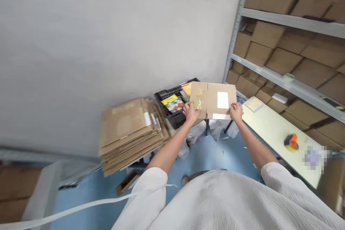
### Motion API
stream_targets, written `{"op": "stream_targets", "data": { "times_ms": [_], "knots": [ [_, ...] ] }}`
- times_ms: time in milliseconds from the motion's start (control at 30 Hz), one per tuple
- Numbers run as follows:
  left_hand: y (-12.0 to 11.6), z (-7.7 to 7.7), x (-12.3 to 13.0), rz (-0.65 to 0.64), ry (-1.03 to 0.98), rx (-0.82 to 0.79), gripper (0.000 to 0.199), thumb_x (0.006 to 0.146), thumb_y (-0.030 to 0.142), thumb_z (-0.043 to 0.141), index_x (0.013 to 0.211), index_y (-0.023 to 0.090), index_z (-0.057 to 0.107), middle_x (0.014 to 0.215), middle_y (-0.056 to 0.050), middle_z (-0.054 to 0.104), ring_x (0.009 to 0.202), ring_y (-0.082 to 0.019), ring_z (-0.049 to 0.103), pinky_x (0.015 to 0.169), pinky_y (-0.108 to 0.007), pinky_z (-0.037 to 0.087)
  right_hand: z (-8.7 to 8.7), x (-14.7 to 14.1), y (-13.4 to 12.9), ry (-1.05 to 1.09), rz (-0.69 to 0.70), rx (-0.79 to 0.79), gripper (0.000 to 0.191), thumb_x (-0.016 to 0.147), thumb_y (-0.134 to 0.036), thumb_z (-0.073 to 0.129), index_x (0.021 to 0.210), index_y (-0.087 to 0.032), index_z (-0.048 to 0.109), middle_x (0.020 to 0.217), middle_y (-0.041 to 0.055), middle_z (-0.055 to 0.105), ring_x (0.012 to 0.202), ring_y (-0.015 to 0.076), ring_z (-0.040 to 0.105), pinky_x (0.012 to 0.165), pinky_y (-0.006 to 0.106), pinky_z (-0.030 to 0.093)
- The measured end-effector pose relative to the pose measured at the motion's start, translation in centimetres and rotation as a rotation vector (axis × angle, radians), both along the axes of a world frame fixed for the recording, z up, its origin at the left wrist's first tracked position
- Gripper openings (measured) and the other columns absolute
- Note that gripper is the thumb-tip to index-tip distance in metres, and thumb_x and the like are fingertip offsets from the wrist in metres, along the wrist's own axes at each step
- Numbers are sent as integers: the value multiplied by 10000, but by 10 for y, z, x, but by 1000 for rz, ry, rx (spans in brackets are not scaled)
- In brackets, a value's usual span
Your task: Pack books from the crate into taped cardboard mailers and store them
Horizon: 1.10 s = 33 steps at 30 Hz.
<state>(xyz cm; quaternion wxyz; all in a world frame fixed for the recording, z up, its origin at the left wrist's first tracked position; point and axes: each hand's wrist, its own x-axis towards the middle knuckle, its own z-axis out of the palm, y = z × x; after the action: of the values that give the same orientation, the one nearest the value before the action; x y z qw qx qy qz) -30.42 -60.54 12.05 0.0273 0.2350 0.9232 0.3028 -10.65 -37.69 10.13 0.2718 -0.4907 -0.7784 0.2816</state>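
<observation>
A flattened cardboard box (212,95) is held up in front of me between both hands. It carries a white label, a white strip along its near edge and shiny tape on its left part. My left hand (191,112) grips its near left edge, fingers closed on the cardboard. Its near right corner is pinched by my right hand (236,110). Just behind and left of the box sits a black plastic crate (176,121), partly covered by it, with a yellow colourful printed item (172,103) inside.
A tall stack of flattened cardboard (126,122) lies on a table to the left. On the right, a pale table (272,125) holds an orange tape dispenser (292,141) and a pad of paper (253,104). Metal shelves (293,18) full of boxes stand behind it.
</observation>
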Motion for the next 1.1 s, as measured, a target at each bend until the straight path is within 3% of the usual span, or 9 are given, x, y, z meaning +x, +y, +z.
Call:
{"op": "stream_targets", "data": {
  "times_ms": [133,267,367,533,800,1100],
  "knots": [
    [93,-10,59,-149,-32,-28,668,880,439,770,1491,327,525,1543,-143,479,1447,-382,454,1177,-521,404,-10,94,55,-33,-167,-25,427,874,-283,539,1273,-255,689,1494,126,545,1308,330,531,1167,545,400],
    [171,-24,115,-302,-80,-54,597,902,473,741,1445,318,546,1528,-151,493,1447,-388,463,1173,-535,406,-24,180,88,-46,-340,-70,418,873,-293,552,1266,-247,685,1471,128,548,1289,324,547,1167,540,397],
    [219,-35,149,-393,-122,-94,600,884,470,758,1418,314,535,1528,-154,499,1459,-385,464,1177,-538,401,-34,232,101,-49,-454,-117,433,862,-289,564,1278,-248,678,1462,126,557,1290,320,556,1173,538,391],
    [282,-53,188,-523,-151,-179,793,819,472,813,1498,323,432,1549,-172,484,1488,-404,452,1192,-563,381,-49,293,113,-68,-585,-184,497,836,-311,606,1322,-218,658,1466,164,567,1322,344,551,1170,543,393],
    [376,-86,212,-694,-174,-328,934,777,477,850,1559,328,362,1528,-174,481,1461,-404,500,1173,-540,414,-76,333,141,-128,-698,-244,582,832,-366,622,1396,-226,604,1447,158,612,1373,357,508,1158,577,402],
    [464,-132,188,-816,-183,-452,857,756,490,856,1475,307,427,1501,-183,517,1461,-403,517,1154,-528,452,-105,310,198,-312,-745,-349,541,846,-306,626,1375,-191,649,1453,182,625,1356,365,572,1139,549,455]
  ]
}}
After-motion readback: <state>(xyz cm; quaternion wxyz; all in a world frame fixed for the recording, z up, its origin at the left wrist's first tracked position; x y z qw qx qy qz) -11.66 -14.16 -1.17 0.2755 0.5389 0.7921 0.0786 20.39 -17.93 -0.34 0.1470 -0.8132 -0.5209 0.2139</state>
